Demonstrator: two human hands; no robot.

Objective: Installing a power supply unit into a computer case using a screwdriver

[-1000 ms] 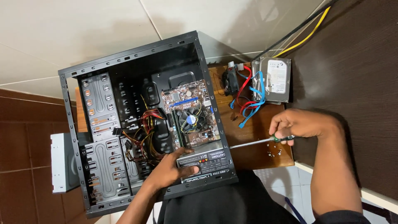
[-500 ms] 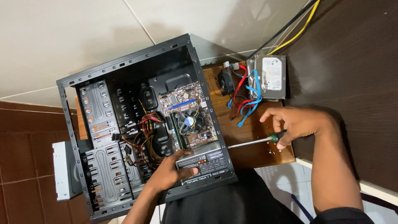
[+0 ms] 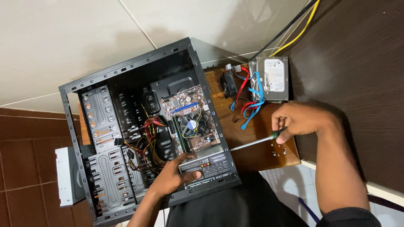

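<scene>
Over on the left, the open black steel computer case (image 3: 139, 126) lies on its side so its insides face up. Left hand (image 3: 174, 176) is pressed down on the grey boxy power supply (image 3: 208, 164) inside the case's near end, fingers curled over it, probably bracing it. Further right, right hand (image 3: 301, 120) grips the green-handled screwdriver (image 3: 256, 142), tip aimed toward the case, loose small screws (image 3: 278, 150) just below on the wooden board (image 3: 252, 155).
</scene>
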